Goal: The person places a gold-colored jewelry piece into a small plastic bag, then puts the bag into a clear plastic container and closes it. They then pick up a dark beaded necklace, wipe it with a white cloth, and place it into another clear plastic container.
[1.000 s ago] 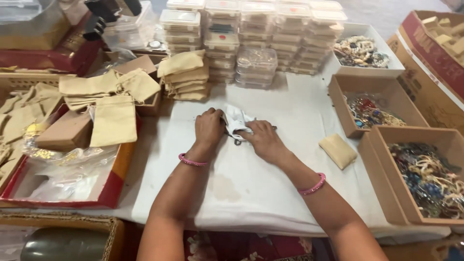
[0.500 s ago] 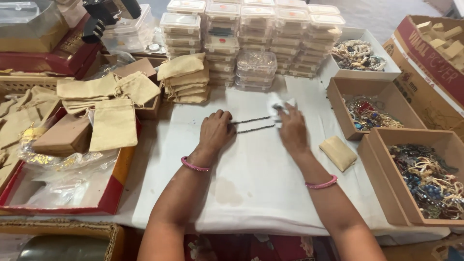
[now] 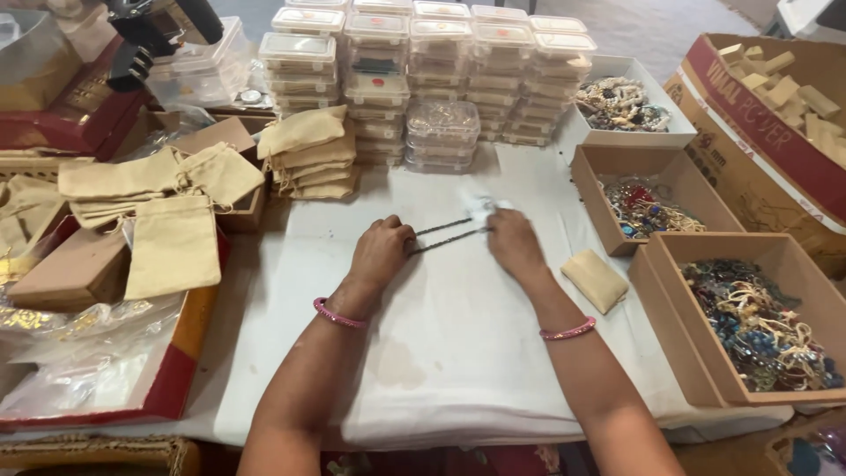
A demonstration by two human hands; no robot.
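Stretching dark chain (image 3: 448, 234) between both hands' fingers (image 3: 405, 240).

dark beaded chain (image 3: 448, 234) lies doubled, stretched taut across the white cloth (image 3: 458, 326).

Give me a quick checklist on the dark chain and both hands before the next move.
1. Left hand on one end of the dark chain: ok.
2. Right hand on the other end, with white cloth: ok.
3. Chain stretched straight between the hands: ok.
4. Chain over bare white table cover: ok.
5. Tan pouch clear of the chain: ok.
6. Clasp closed: cannot tell.
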